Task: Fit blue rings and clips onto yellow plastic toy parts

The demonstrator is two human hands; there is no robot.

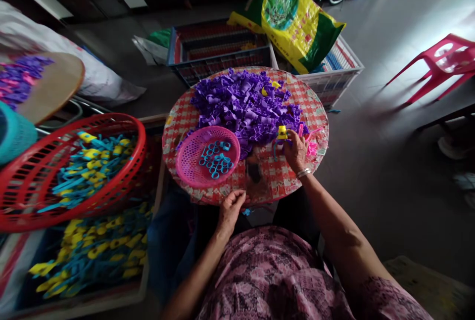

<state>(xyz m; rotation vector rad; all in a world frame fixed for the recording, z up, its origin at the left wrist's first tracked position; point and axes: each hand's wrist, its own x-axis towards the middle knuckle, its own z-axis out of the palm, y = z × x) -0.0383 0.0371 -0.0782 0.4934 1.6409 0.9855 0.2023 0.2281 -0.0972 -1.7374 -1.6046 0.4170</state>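
Note:
My right hand, a bangle at its wrist, is closed on a small yellow-and-teal plastic piece over the right side of the round table. Bright pink plastic pieces lie just beyond those fingers. At the table's near edge my left hand is pinched, thumb against fingers; whatever it may hold is too small to make out. A pink mesh basket with several teal rings stands left of centre. Behind it spreads a big heap of purple plastic pieces, with a few yellow bits on top.
To the left, a red basket and a crate below it hold yellow-and-teal pieces. Crates stand behind the table, one under a yellow-green bag. A pink stool is at right, a second round table far left.

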